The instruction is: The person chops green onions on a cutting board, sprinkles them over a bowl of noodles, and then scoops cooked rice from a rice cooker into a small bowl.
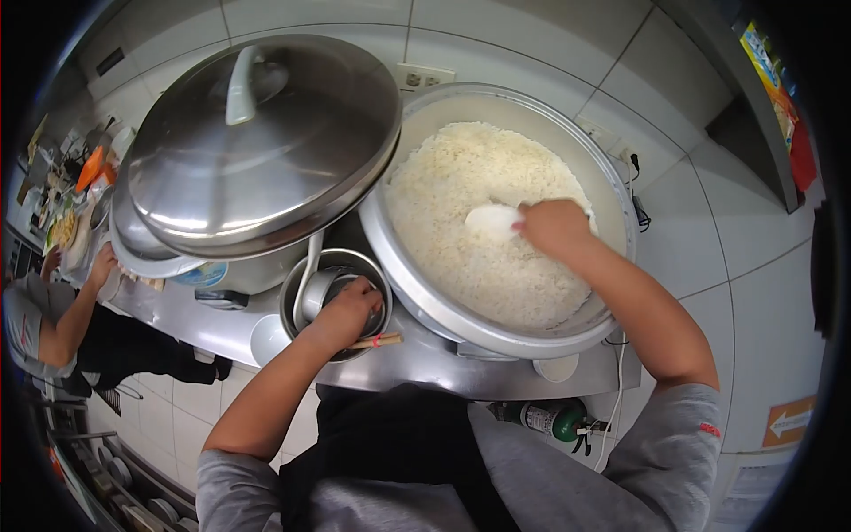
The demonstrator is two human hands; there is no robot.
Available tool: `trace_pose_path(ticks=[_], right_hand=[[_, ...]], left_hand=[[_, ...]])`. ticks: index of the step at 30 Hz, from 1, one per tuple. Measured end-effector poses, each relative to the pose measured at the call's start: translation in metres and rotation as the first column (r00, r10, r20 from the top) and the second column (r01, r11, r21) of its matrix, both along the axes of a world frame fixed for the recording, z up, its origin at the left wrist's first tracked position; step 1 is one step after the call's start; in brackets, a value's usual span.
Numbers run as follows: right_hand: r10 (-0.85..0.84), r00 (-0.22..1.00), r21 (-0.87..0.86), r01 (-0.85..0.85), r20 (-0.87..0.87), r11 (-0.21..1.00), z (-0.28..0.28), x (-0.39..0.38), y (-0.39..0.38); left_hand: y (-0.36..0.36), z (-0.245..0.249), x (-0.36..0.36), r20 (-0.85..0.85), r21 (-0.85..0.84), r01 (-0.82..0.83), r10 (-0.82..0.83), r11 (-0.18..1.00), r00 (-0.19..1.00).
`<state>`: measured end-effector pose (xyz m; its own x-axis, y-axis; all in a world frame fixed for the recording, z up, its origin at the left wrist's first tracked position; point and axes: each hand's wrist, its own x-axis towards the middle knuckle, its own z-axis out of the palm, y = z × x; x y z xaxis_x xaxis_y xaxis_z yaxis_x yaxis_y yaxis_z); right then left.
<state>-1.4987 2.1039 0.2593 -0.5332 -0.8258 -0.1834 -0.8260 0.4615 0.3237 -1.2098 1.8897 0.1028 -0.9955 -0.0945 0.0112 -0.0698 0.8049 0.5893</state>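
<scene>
A large round rice cooker pot (612, 168) is full of white cooked rice (470, 160). My right hand (558, 229) is closed on a white rice paddle (493, 219), whose blade lies against the rice. My left hand (353, 312) reaches into a steel bowl (379, 275) left of the pot, its fingers curled down. What they grip is partly hidden beside a small metal vessel (330, 285). A pale ladle (310, 270) leans in the same bowl. Wooden sticks with a red band (377, 340) lie across its near rim.
A big steel lid (266, 160) rests over a second cooker (257, 273) at left. A white bowl (268, 339) stands at the counter's front edge (425, 372). Another person (53, 328) works at far left. A green cylinder (558, 418) is below the counter, near a hanging white cable (614, 412).
</scene>
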Motion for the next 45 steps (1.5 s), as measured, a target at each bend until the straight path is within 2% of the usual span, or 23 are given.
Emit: trace_pose_path(ticks=[4, 8, 10, 11, 13, 14, 17, 19, 20, 22, 26, 27, 29, 30, 32, 34, 35, 37, 38, 40, 42, 44, 45], right_hand=[[0.144, 0.987, 0.047, -0.148, 0.072, 0.988, 0.035, 0.054, 0.028], [0.269, 0.945, 0.100, -0.291, 0.187, 0.952, 0.063, 0.035, 0.021], [0.224, 0.973, -0.039, -0.222, 0.056, 0.974, 0.053, 0.000, 0.004], [0.186, 0.982, -0.077, -0.183, 0.030, 0.980, 0.046, -0.014, -0.007], [0.112, 0.994, -0.140, -0.110, 0.009, 0.984, 0.032, -0.035, -0.035], [0.074, 0.997, -0.164, -0.070, 0.016, 0.984, 0.025, -0.039, -0.049], [0.072, 0.997, -0.252, -0.062, 0.032, 0.966, 0.011, -0.028, -0.088], [0.280, 0.958, -0.207, -0.261, 0.067, 0.943, 0.006, -0.003, -0.102], [0.284, 0.956, -0.211, -0.264, 0.069, 0.941, 0.011, 0.005, -0.100], [0.511, 0.857, -0.188, -0.515, -0.070, 0.836, 0.018, 0.021, -0.093], [0.588, 0.807, -0.213, -0.583, -0.046, 0.784, 0.012, 0.037, -0.049], [0.609, 0.793, -0.220, -0.592, 0.010, 0.775, 0.012, 0.039, -0.035], [0.632, 0.772, -0.229, -0.605, 0.067, 0.763, 0.018, 0.034, -0.024], [0.619, 0.782, -0.188, -0.600, 0.069, 0.778, 0.024, 0.030, -0.022], [0.604, 0.793, -0.147, -0.590, 0.080, 0.794, 0.027, 0.018, -0.029], [0.150, 0.983, -0.173, -0.130, 0.108, 0.976, 0.021, -0.005, -0.048], [0.151, 0.983, -0.173, -0.131, 0.108, 0.976, 0.009, -0.015, -0.056], [-0.084, 0.907, -0.093, 0.134, 0.413, 0.987, -0.008, -0.023, -0.071], [-0.076, 0.907, -0.096, 0.127, 0.414, 0.987, -0.011, -0.019, -0.068], [0.111, 0.917, -0.126, -0.067, 0.384, 0.990, -0.015, 0.002, -0.053], [0.108, 0.904, -0.115, -0.066, 0.413, 0.991, -0.010, 0.018, -0.041], [0.107, 0.900, 0.029, -0.131, 0.423, 0.991, 0.004, 0.031, -0.029], [0.101, 0.901, 0.028, -0.125, 0.423, 0.992, 0.007, 0.036, -0.022]], left_hand=[[0.002, 0.012, 0.003, -0.077, -0.054, 0.034, -0.038, 0.998, 0.996], [0.009, 0.021, 0.006, -0.022, -0.213, -0.003, -0.002, 0.977, 1.000], [0.012, 0.038, -0.001, 0.398, -0.231, -0.010, 0.104, 0.973, 0.912], [0.011, 0.034, -0.001, 0.404, -0.232, -0.002, 0.098, 0.973, 0.910], [0.006, 0.024, 0.005, 0.212, -0.296, 0.063, 0.001, 0.953, 0.977], [0.007, 0.023, 0.007, 0.216, -0.299, 0.068, -0.002, 0.952, 0.976], [0.011, 0.031, 0.013, 0.020, -0.131, 0.013, -0.010, 0.991, 1.000], [0.015, 0.039, 0.014, -0.055, -0.182, -0.022, 0.012, 0.983, 0.998], [0.016, 0.041, 0.015, -0.133, -0.221, -0.060, 0.031, 0.973, 0.991], [0.012, 0.033, 0.020, -0.063, -0.205, -0.070, 0.059, 0.976, 0.996], [0.011, 0.038, 0.017, 0.246, -0.279, -0.039, 0.111, 0.960, 0.963], [0.011, 0.039, 0.019, 0.243, -0.277, -0.045, 0.115, 0.960, 0.963], [0.009, 0.039, 0.027, -0.120, -0.315, 0.009, -0.049, 0.949, 0.992], [0.010, 0.041, 0.029, -0.119, -0.315, 0.006, -0.046, 0.949, 0.992], [0.014, 0.045, 0.034, -0.198, 0.028, -0.067, 0.071, 0.997, 0.978], [0.017, 0.041, 0.035, -0.256, 0.071, -0.095, 0.110, 0.993, 0.960], [0.020, 0.043, 0.033, -0.238, 0.086, -0.146, 0.162, 0.986, 0.958], [0.026, 0.049, 0.028, -0.329, 0.059, -0.251, 0.256, 0.966, 0.909], [0.023, 0.051, 0.035, -0.328, 0.056, -0.258, 0.262, 0.965, 0.908], [0.009, 0.051, 0.064, -0.409, -0.143, -0.421, 0.334, 0.896, 0.849], [-0.009, 0.052, 0.098, -0.476, -0.107, -0.674, 0.557, 0.731, 0.680], [-0.035, 0.025, 0.144, -0.490, -0.170, -0.873, 0.730, 0.456, 0.477], [-0.042, 0.002, 0.162, -0.491, -0.170, -0.871, 0.727, 0.461, 0.481]])
